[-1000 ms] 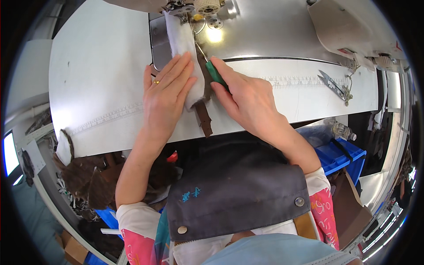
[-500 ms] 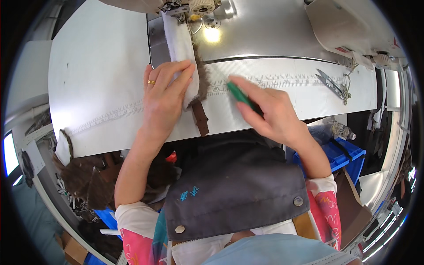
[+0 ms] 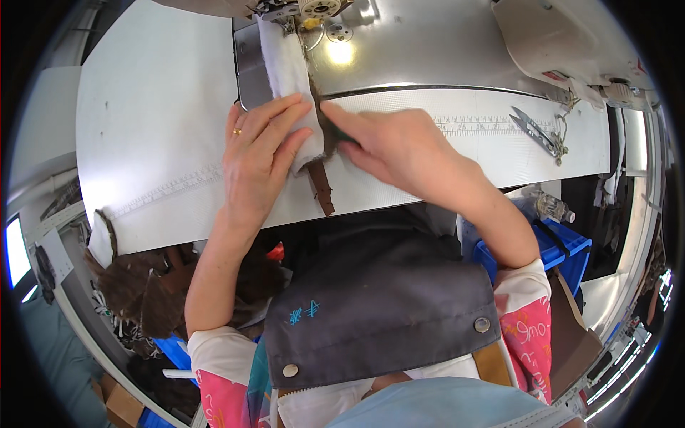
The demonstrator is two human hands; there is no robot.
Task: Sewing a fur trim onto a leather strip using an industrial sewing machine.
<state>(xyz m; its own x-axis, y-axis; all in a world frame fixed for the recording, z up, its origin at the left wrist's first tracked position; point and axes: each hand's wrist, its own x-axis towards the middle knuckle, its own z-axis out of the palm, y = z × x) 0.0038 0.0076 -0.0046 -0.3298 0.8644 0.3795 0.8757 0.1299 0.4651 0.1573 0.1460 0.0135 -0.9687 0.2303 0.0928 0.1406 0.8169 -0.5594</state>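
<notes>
A white fleecy strip (image 3: 283, 60) with brown fur along its right edge runs from under the sewing machine's presser foot (image 3: 287, 27) toward me. My left hand (image 3: 258, 143) lies on the strip's near part, its fingers stretched out flat and pressing it down. A brown band (image 3: 321, 189) sticks out from the strip's near end. My right hand (image 3: 399, 143) is closed around a slim green tool (image 3: 344, 135), mostly hidden by the fingers. The index fingertip and the tool's front are at the furry edge; the tool's tip cannot be made out.
Thread snips (image 3: 534, 132) on a cord lie at the table's right. A printed ruler (image 3: 464, 127) crosses the white tabletop (image 3: 150, 93). The machine's head overhangs the back. Brown fur pieces (image 3: 150, 292) hang below on the left; a blue crate (image 3: 564, 246) and plastic bottle (image 3: 553, 207) are at right.
My right hand has moved left with the green tool, from over the ruler to the strip's furry edge. My left hand stays on the strip, shifted slightly left.
</notes>
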